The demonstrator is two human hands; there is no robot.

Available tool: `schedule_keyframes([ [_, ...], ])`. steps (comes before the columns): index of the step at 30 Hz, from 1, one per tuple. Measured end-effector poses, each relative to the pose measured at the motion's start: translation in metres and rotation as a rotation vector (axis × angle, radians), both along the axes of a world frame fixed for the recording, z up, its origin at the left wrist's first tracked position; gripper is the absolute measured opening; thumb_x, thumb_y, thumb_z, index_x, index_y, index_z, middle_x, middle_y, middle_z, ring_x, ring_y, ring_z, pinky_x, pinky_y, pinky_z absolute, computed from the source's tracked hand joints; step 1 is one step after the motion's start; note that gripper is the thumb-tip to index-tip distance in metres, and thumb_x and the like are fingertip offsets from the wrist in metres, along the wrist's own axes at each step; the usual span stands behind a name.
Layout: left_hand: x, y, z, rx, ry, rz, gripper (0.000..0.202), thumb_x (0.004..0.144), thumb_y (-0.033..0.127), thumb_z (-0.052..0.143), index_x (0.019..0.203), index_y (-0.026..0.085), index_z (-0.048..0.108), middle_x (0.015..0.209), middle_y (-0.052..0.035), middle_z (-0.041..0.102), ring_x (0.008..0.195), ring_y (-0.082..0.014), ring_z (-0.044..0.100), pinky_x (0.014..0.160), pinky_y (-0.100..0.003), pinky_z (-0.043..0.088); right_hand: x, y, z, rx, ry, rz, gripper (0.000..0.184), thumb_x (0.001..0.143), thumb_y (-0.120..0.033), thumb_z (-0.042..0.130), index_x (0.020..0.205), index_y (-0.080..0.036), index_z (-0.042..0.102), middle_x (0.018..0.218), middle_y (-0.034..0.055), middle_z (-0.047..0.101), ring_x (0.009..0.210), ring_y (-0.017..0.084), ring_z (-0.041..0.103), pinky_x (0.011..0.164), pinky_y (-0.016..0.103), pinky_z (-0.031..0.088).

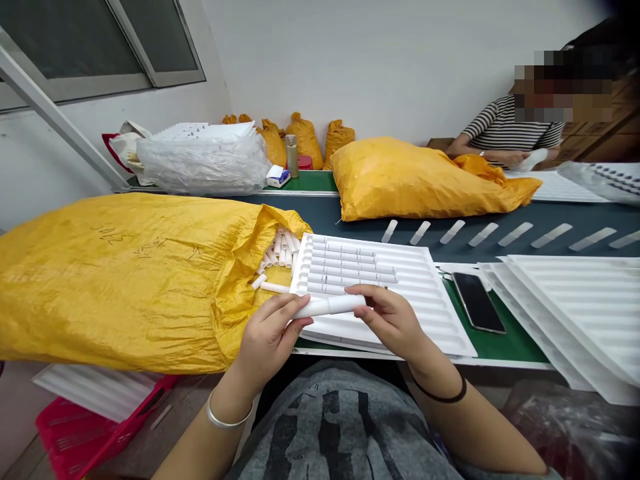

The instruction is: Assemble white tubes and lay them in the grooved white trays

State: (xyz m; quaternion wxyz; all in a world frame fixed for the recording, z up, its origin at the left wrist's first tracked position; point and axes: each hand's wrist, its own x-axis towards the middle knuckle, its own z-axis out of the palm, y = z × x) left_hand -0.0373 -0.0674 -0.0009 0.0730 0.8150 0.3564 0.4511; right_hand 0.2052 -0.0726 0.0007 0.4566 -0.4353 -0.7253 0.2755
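A white plastic tube (330, 305) in two joined sections lies level between my hands. My left hand (274, 330) is closed on its left end, and my right hand (393, 319) pinches its right end with thumb and fingers. Just beyond them is a white grooved tray (430, 300), where several printed white tubes (345, 263) lie in rows at the left side. Left of the tray, an open yellow sack (125, 280) spills loose short white tubes (283, 248) from its mouth.
Spaced white tubes (453, 231) lie on the dark belt (560, 223) beyond the tray. A phone (479, 302) rests right of it, beside stacked trays (575, 300). Another yellow sack (400, 177) lies across the belt. A co-worker in a striped shirt (520, 130) sits at far right.
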Motion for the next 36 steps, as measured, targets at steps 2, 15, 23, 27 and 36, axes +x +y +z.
schedule_keyframes([
  [2, 0.006, 0.005, 0.0, 0.043, -0.019, -0.009, 0.039, 0.083, 0.01, 0.063, 0.12, 0.023, 0.06, 0.104, -0.0067, 0.067, 0.096, -0.0165, 0.064, 0.086, -0.029, 0.053, 0.005, 0.005, 0.0, -0.133, 0.09, 0.021, 0.028, 0.09, -0.037, 0.058, 0.108, -0.017, 0.065, 0.075, 0.003, 0.064, 0.064, 0.014, 0.06, 0.059, 0.025, 0.05],
  [15, 0.045, 0.043, -0.024, 0.103, 0.077, -0.073, 0.052, 0.084, 0.009, 0.062, 0.132, 0.024, 0.05, 0.106, -0.0081, 0.066, 0.096, -0.0187, 0.063, 0.084, -0.031, 0.054, 0.038, 0.035, -0.006, -0.373, 0.126, 0.089, 0.037, 0.089, -0.042, 0.057, 0.113, -0.014, 0.062, 0.078, 0.0053, 0.066, 0.063, 0.014, 0.061, 0.06, 0.028, 0.054],
  [23, 0.058, 0.034, -0.031, -0.082, 0.053, -0.126, 0.037, 0.088, 0.016, 0.057, 0.124, 0.022, 0.054, 0.101, -0.008, 0.068, 0.093, -0.019, 0.065, 0.082, -0.028, 0.055, 0.039, 0.028, -0.014, 0.151, -0.272, 0.184, 0.032, 0.093, -0.025, 0.053, 0.125, -0.019, 0.054, 0.099, 0.0094, 0.068, 0.09, 0.019, 0.063, 0.079, 0.03, 0.053],
  [27, 0.049, 0.044, -0.047, -0.174, 0.206, -0.107, 0.053, 0.088, 0.029, 0.059, 0.138, 0.024, 0.042, 0.111, -0.0101, 0.068, 0.098, -0.0221, 0.067, 0.082, -0.032, 0.056, 0.031, 0.054, -0.033, 0.09, -0.572, 0.094, 0.02, 0.084, -0.023, 0.064, 0.103, -0.017, 0.064, 0.094, 0.0095, 0.067, 0.087, 0.021, 0.062, 0.077, 0.032, 0.05],
  [36, -0.05, 0.079, -0.06, -0.319, 0.26, 0.352, 0.047, 0.087, 0.048, 0.052, 0.125, 0.022, 0.057, 0.129, -0.0123, 0.059, 0.119, -0.0293, 0.057, 0.097, -0.047, 0.05, 0.091, 0.245, -0.036, -0.404, -0.674, -0.57, 0.023, 0.094, -0.028, 0.05, 0.109, -0.012, 0.059, 0.099, 0.0089, 0.064, 0.09, 0.02, 0.062, 0.079, 0.034, 0.05],
])
